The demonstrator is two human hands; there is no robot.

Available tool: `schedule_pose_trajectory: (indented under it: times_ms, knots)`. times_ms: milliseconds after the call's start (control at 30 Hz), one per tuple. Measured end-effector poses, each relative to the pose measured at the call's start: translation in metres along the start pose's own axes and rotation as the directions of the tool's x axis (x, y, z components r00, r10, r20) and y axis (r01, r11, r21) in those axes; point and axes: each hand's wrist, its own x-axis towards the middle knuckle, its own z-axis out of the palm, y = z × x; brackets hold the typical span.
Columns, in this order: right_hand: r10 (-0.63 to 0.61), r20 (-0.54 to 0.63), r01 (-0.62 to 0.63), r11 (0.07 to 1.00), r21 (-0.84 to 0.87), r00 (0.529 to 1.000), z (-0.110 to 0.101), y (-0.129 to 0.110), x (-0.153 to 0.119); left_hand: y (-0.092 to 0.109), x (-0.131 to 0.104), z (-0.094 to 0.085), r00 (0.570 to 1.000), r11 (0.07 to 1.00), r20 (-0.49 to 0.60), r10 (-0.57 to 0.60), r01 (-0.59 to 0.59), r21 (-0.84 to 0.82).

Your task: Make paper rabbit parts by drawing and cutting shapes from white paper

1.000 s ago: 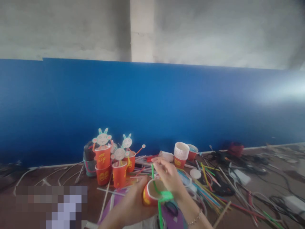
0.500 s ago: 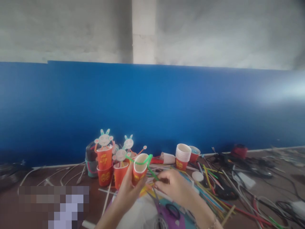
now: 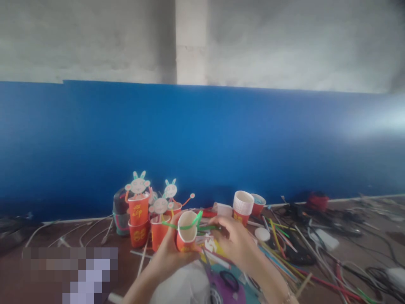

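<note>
A red paper cup (image 3: 187, 230) with a white inside is tilted so its mouth faces me, and my left hand (image 3: 172, 253) is wrapped round it. A green strip (image 3: 199, 217) crosses the cup's mouth, sticking out to the left and running right to my right hand (image 3: 232, 238), whose fingers are closed on its end. Left of the held cup, red cups (image 3: 138, 232) carry white rabbit-faced paper figures (image 3: 138, 185) with small round paws.
Behind my right hand stand a stack of cups (image 3: 243, 207) and another red cup (image 3: 258, 205). Coloured sticks (image 3: 281, 261), a white disc (image 3: 262, 234) and tangled cables lie to the right. A blue wall panel (image 3: 202, 143) rises behind.
The held cup has turned more upright, its mouth slightly lower. My right hand has moved up a little, and the green strip's right part now runs nearly level instead of slanting down.
</note>
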Motion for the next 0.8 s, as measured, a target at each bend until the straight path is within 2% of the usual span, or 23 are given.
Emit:
schedule_pose_trajectory:
  times_ms: [67, 167, 233, 333, 433, 533, 600, 700, 800]
  knots:
    - [-0.006, 0.058, 0.003, 0.999, 0.053, 0.998, 0.002, -0.006, -0.002, 0.0, -0.001, 0.001, 0.999, 1.0, 0.038, -0.01, 0.011, -0.025]
    - [-0.039, 0.093, 0.031, 0.996, 0.083, 0.995, 0.003, -0.013, -0.003, 0.0, -0.004, -0.001, 0.994, 0.996, 0.099, 0.045, -0.037, -0.079]
    - [-0.073, 0.084, 0.069, 0.996, 0.049, 0.994, 0.002, -0.014, -0.003, 0.0, -0.005, -0.004, 0.991, 0.996, 0.133, 0.023, -0.012, -0.086]
    - [-0.113, 0.066, 0.116, 0.992, -0.04, 0.991, 0.001, -0.01, -0.002, 0.002, -0.005, -0.007, 0.992, 0.998, 0.124, -0.023, 0.029, -0.05]
    - [-0.1, 0.027, 0.102, 0.992, -0.068, 0.995, 0.003, -0.007, -0.001, 0.005, -0.003, -0.005, 0.992, 0.999, 0.123, -0.028, 0.032, -0.026]
    - [-0.084, 0.017, 0.084, 0.996, -0.014, 0.996, 0.007, -0.007, -0.001, 0.005, -0.001, -0.001, 0.981, 0.999, 0.186, -0.045, 0.049, -0.014]
    - [-0.064, 0.028, 0.064, 0.998, 0.007, 0.998, 0.008, -0.009, -0.001, 0.003, 0.0, 0.001, 0.979, 0.999, 0.204, 0.014, -0.005, -0.045]
    - [-0.019, 0.032, 0.02, 0.998, -0.051, 0.999, 0.005, -0.01, -0.002, 0.001, 0.0, 0.001, 0.977, 0.992, 0.19, 0.1, -0.083, -0.096]
    - [0.003, 0.068, 0.006, 0.991, -0.133, 0.998, -0.003, -0.008, -0.004, 0.001, -0.001, -0.001, 0.979, 0.995, 0.187, 0.079, -0.065, -0.082]
